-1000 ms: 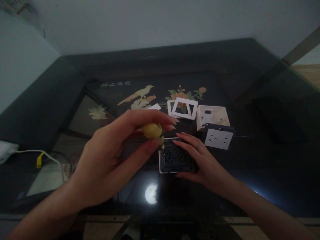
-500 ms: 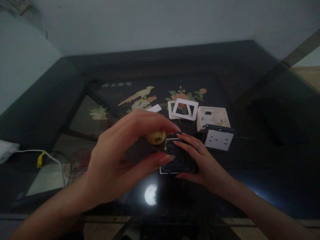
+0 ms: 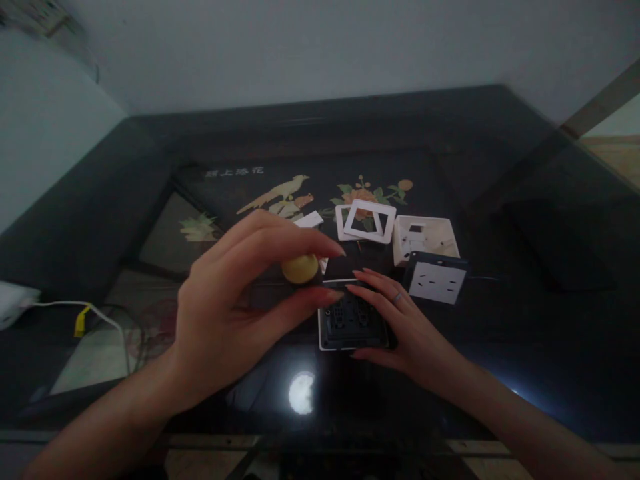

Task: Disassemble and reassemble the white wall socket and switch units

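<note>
My left hand point(image 3: 233, 313) is raised above the table, thumb and forefinger curved apart. Between them shows a rounded yellow handle point(image 3: 300, 269); it seems held by the hidden fingers, and the rest of the tool is out of sight. My right hand point(image 3: 400, 313) grips a wall socket point(image 3: 353, 325) by its edges, fingers on the far side and thumb on the near one. This socket lies face down, with its black back up and a thin white edge showing. Left thumb and fingertips hover over its far left corner.
Two white frames point(image 3: 387, 230) overlap behind the hands. To the right, a white back box point(image 3: 447, 230) stands with another socket panel point(image 3: 434, 280) leaning on it. A small white piece point(image 3: 311, 219) lies behind my left hand. A white cable point(image 3: 107, 315) runs along the left.
The yellow handle has shifted slightly left and tilted, so its end hole no longer shows. My left hand moved a little left; the right hand stays on the socket.
</note>
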### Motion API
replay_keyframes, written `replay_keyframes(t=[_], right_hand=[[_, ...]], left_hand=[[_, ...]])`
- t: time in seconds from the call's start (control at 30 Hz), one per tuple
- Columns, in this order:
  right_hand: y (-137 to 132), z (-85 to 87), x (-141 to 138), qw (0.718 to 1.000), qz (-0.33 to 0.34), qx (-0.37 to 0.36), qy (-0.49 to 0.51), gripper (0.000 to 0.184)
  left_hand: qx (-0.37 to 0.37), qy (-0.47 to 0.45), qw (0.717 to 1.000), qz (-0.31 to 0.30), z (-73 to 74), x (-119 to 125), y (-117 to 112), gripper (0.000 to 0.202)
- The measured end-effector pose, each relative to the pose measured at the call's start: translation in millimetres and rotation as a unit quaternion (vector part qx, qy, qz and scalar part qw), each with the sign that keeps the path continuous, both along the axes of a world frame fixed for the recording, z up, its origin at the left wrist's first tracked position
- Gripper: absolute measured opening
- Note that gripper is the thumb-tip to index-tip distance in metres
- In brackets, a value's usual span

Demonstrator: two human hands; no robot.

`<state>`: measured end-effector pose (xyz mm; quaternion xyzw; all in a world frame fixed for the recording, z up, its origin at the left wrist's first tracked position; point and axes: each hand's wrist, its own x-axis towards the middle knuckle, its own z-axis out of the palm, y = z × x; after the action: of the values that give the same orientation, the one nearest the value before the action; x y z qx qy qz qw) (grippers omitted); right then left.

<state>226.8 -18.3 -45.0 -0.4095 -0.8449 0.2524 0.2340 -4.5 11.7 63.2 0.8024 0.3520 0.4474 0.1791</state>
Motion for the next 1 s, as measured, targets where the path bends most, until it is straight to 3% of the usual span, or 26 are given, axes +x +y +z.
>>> replay_keyframes(t=[0.07,0.17,0.27,0.37,0.47,0.63,0.73,0.93,1.0], right_hand=[[0.1,0.4,-0.3,1.0,0.0,-0.002,-0.002,0.081],[0.0,0.7,-0.8,1.0,-0.001,0.001,-0.009,0.08],[-0.6,-0.1,-0.7,1.0,0.0,0.011,-0.008,0.08],[-0.9,-1.5,-0.1,1.0,0.001,0.019,-0.005,0.08],[-0.5,-2.0,0.0,1.0,0.002,0.022,-0.003,0.079],[0.4,-2.2,-0.4,1.0,0.001,0.014,-0.006,0.078],[0.1,-3.2,-0.2,1.0,0.001,0.012,0.0,0.077],[-0.5,-3.3,0.4,1.0,0.0,0.009,-0.001,0.079],[-0.5,-2.6,0.3,1.0,-0.001,0.008,-0.004,0.079]], left_hand=[[-0.005,0.0,1.0,0.008,-0.8,-1.1,1.4,0.032],[-0.078,0.001,0.997,-0.019,3.8,-2.2,-2.2,0.044],[-0.114,0.034,0.992,-0.035,8.9,-2.5,-6.3,0.035],[-0.05,0.046,0.998,-0.011,7.1,-2.3,-5.1,0.023],[0.015,0.028,0.999,0.022,3.3,-2.7,-2.0,0.025],[-0.058,0.061,0.996,-0.005,11.0,-4.8,-5.6,0.043],[-0.081,0.074,0.993,-0.042,14.4,-5.5,-6.8,0.036],[0.032,0.006,0.999,-0.022,-1.7,-4.3,3.0,0.024],[0.018,-0.01,1.0,-0.009,-3.3,-3.8,2.4,0.029]])
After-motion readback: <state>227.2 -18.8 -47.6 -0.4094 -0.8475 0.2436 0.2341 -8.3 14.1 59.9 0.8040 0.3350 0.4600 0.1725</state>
